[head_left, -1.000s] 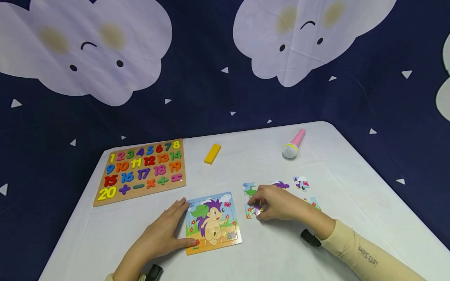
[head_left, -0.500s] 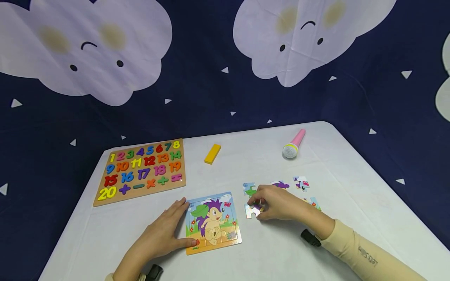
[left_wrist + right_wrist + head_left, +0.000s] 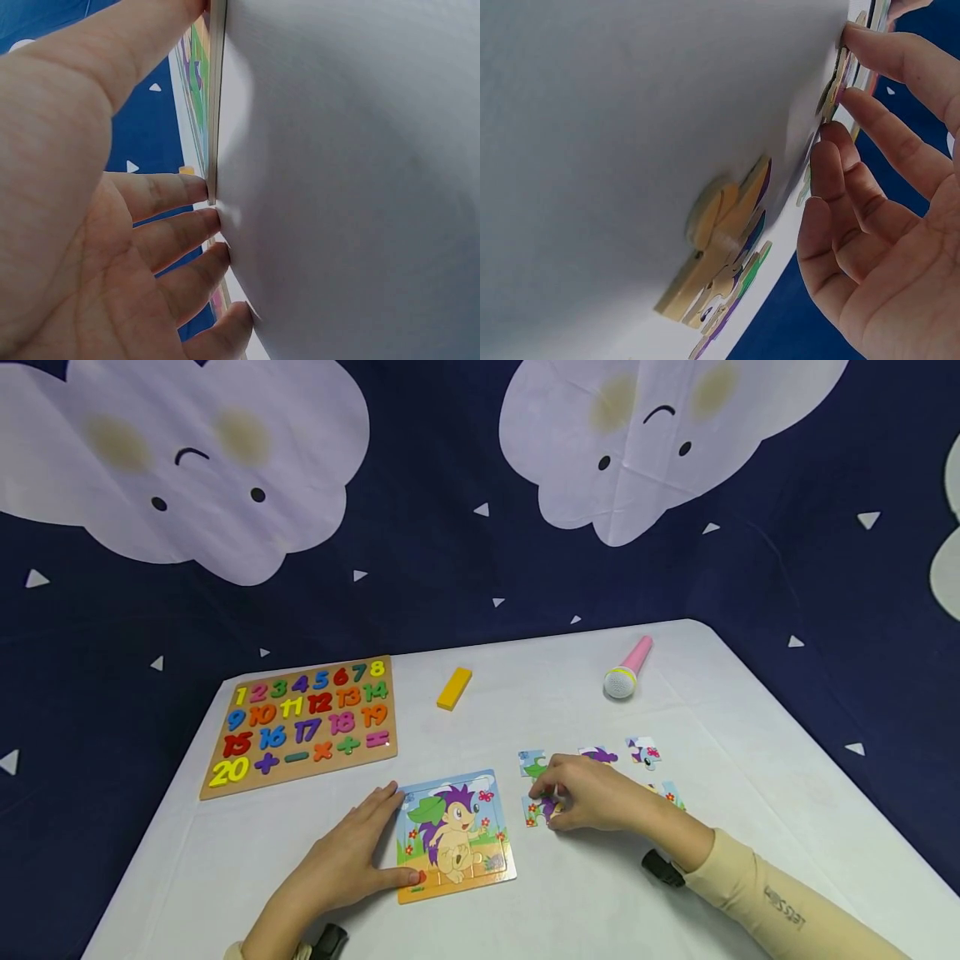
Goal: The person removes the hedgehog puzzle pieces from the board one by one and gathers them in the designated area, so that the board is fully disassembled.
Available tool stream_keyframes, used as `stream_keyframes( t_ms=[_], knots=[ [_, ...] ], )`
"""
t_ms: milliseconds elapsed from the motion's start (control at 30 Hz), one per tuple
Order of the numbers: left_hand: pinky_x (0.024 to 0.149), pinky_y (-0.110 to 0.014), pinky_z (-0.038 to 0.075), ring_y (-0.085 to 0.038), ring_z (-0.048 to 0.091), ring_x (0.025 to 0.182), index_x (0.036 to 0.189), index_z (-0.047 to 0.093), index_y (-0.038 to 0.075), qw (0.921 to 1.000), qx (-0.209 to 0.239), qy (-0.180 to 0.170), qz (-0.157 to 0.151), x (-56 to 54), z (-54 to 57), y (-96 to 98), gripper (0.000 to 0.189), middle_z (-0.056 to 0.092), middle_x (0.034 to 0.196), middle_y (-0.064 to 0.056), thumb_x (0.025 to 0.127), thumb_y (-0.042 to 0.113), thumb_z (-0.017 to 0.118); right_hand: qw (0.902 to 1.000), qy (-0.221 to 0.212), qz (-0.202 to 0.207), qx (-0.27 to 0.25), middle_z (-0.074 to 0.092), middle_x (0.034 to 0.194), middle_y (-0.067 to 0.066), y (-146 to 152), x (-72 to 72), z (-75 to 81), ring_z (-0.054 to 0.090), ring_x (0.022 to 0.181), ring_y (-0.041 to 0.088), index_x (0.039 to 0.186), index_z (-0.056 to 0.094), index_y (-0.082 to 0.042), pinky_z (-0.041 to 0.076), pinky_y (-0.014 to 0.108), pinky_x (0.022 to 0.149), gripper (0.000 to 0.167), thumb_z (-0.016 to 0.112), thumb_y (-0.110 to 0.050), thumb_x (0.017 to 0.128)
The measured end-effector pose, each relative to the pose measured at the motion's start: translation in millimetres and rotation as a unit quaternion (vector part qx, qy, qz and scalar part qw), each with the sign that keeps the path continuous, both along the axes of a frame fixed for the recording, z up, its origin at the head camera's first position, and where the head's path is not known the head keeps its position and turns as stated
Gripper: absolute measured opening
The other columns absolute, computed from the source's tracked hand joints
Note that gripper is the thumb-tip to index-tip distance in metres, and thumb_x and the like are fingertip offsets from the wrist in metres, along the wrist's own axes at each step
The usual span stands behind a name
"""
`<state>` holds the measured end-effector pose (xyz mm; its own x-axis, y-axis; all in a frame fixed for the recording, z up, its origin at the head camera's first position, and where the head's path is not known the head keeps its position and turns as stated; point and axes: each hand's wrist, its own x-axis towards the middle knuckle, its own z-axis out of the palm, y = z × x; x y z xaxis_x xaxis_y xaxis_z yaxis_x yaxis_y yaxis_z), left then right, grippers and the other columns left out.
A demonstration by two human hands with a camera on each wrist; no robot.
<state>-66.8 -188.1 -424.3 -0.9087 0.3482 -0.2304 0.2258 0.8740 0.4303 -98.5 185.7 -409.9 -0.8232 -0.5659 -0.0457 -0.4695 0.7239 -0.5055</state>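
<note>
On the white counter (image 3: 570,910), the left hand (image 3: 348,856) lies spread, its thumb near the lower left corner of the hedgehog puzzle (image 3: 453,843) and its fingertips at the upper left one. Just right of that puzzle, the right hand (image 3: 588,793) pinches a puzzle piece (image 3: 532,815) between thumb and index finger, other loose pieces (image 3: 643,752) near it.

The right hand (image 3: 900,244) pinches a puzzle piece (image 3: 835,88) on a white tabletop (image 3: 630,112). Other pieces (image 3: 724,244) lie lower left of that piece.
</note>
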Motion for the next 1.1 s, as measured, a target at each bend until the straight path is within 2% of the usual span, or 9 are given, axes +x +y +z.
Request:
stream_keyframes(
  t_ms=[433, 600, 733, 867, 933, 1000, 1100],
  knots=[
    [0.126, -0.066, 0.035, -0.042, 0.032, 0.162, 0.165, 0.043, 0.010, 0.9999, -0.007, 0.006, -0.007, 1.2, 1.7, -0.1, 0.121, 0.034, 0.176, -0.014, 0.073, 0.074, 0.087, 1.0000, -0.006, 0.001, 0.001, 0.070, 0.101, -0.006, 0.3, -0.2, 1.0, 0.063, 0.090, 0.009, 0.114, 0.083, -0.017, 0.052, 0.023, 0.075, 0.038, 0.093, -0.014, 0.077],
    [0.120, -0.068, 0.042, -0.042, 0.034, 0.161, 0.164, 0.045, 0.009, 0.9997, -0.019, 0.012, -0.009, 2.7, 3.6, 1.7, 0.118, 0.036, 0.175, -0.014, 0.074, 0.074, 0.086, 1.0000, -0.001, -0.002, 0.002, 0.070, 0.103, -0.007, -1.3, 0.6, 3.1, 0.064, 0.091, 0.008, 0.114, 0.083, -0.017, 0.053, 0.023, 0.076, 0.039, 0.095, -0.019, 0.077],
    [0.117, -0.067, 0.047, -0.042, 0.041, 0.158, 0.160, 0.050, 0.010, 0.9990, -0.026, 0.033, -0.015, 6.1, 7.2, 4.9, 0.111, 0.042, 0.171, -0.015, 0.076, 0.072, 0.086, 1.0000, 0.006, -0.002, 0.002, 0.069, 0.102, -0.007, -6.2, 2.7, 6.2, 0.063, 0.089, 0.008, 0.115, 0.082, -0.017, 0.052, 0.023, 0.075, 0.040, 0.095, -0.023, 0.079],
    [0.113, -0.063, 0.052, -0.039, 0.054, 0.148, 0.153, 0.059, 0.014, 0.9971, -0.027, 0.068, -0.019, 12.0, 12.9, 10.9, 0.094, 0.055, 0.161, -0.013, 0.079, 0.064, 0.088, 0.9999, 0.010, 0.006, 0.003, 0.068, 0.100, -0.007, -15.1, 5.7, 8.9, 0.060, 0.086, 0.008, 0.116, 0.082, -0.017, 0.051, 0.023, 0.074, 0.039, 0.094, -0.025, 0.080],
    [0.109, -0.058, 0.057, -0.034, 0.063, 0.138, 0.148, 0.065, 0.017, 0.9959, -0.022, 0.085, -0.025, 15.8, 16.5, 15.0, 0.083, 0.064, 0.150, -0.009, 0.080, 0.057, 0.091, 0.9999, 0.007, 0.011, 0.001, 0.068, 0.100, -0.006, -20.4, 7.3, 9.2, 0.060, 0.086, 0.008, 0.116, 0.082, -0.016, 0.051, 0.023, 0.075, 0.039, 0.094, -0.025, 0.080],
    [0.104, -0.053, 0.061, -0.027, 0.068, 0.128, 0.142, 0.069, 0.020, 0.9941, -0.012, 0.099, -0.041, 19.5, 19.3, 19.5, 0.073, 0.069, 0.138, -0.003, 0.080, 0.049, 0.094, 0.9998, 0.009, 0.016, 0.002, 0.068, 0.100, -0.006, -25.7, 9.4, 9.6, 0.059, 0.087, 0.007, 0.117, 0.081, -0.016, 0.052, 0.024, 0.076, 0.040, 0.095, -0.025, 0.080],
    [0.097, -0.046, 0.064, -0.018, 0.071, 0.115, 0.136, 0.073, 0.020, 0.9882, 0.008, 0.127, -0.085, 25.7, 20.5, 25.1, 0.063, 0.072, 0.126, 0.004, 0.080, 0.040, 0.096, 0.9997, 0.009, 0.021, 0.006, 0.069, 0.103, -0.005, -33.8, 12.3, 9.5, 0.058, 0.087, 0.007, 0.119, 0.081, -0.015, 0.053, 0.024, 0.078, 0.042, 0.095, -0.026, 0.081]
  ],
)
